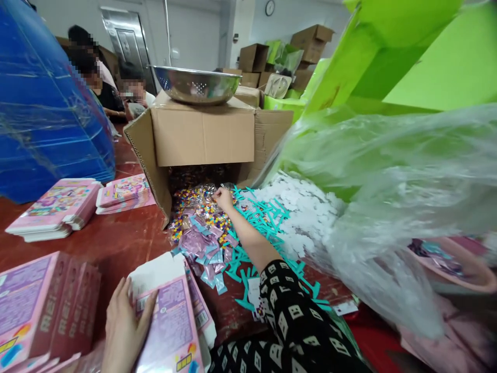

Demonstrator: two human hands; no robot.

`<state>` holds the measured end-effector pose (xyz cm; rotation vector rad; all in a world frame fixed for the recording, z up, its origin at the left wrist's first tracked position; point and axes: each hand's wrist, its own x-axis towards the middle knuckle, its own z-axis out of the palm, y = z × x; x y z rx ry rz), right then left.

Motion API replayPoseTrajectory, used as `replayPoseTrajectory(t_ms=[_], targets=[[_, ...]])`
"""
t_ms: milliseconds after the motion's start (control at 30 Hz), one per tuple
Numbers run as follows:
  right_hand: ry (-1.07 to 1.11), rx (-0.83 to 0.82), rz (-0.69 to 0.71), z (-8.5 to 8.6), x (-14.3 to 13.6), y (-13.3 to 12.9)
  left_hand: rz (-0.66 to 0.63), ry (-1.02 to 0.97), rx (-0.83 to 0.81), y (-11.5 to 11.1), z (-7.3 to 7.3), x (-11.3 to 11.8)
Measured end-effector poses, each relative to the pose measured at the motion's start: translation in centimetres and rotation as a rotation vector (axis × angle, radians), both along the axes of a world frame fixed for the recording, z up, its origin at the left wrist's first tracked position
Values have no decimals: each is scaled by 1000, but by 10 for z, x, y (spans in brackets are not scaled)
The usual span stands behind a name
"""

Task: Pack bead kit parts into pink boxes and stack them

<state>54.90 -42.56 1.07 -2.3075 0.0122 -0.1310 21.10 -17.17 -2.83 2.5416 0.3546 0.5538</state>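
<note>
My left hand [126, 321] grips a pink-and-purple printed cardboard box [171, 321], thumb across its face and fingers along its left edge. White flaps stand open at the box's top, and another such box lies under its right side. Farther out, my right hand [224, 198] reaches into a heap of clear bags of colourful beads [204, 199]; its fingers are pinched together, and what they hold is too small to tell. Nearer me lie pink and blue sachets [200, 246]. Turquoise plastic tools [267, 220] spread under and beside my right forearm, with white pieces [303, 212] beyond them.
A large carton [205, 137] lies open towards me, with a metal colander [198, 85] on top. Stacked pink boxes [50, 305] and flattened ones [58, 207] stand left. Clear plastic sheeting [373, 207] hangs at right near a pink basin [473, 269]. People sit far left.
</note>
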Motion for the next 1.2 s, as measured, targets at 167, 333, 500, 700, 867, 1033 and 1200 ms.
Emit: replayPoseTrajectory(t_ms=[167,333,500,700,867,1033,1200], targets=[[-32,84,60,10,-34,-46,-79,11,30,-8,19,3],[188,31,298,-1,-143,-131,-203,-66,-21,-7,25,-16],[391,-359,458,-23,-243,-154,-289,-54,-4,-16,10,-25],[372,-752,610,-27,-240,-145,-288,-43,66,-20,8,-18],[349,-591,691,-29,-220,-159,-289,-35,61,-11,4,-23],[298,-437,631,-34,-225,-174,-300,-60,55,-6,-4,-29],[219,-159,499,-20,-210,-214,-345,-59,68,3,-17,-27]])
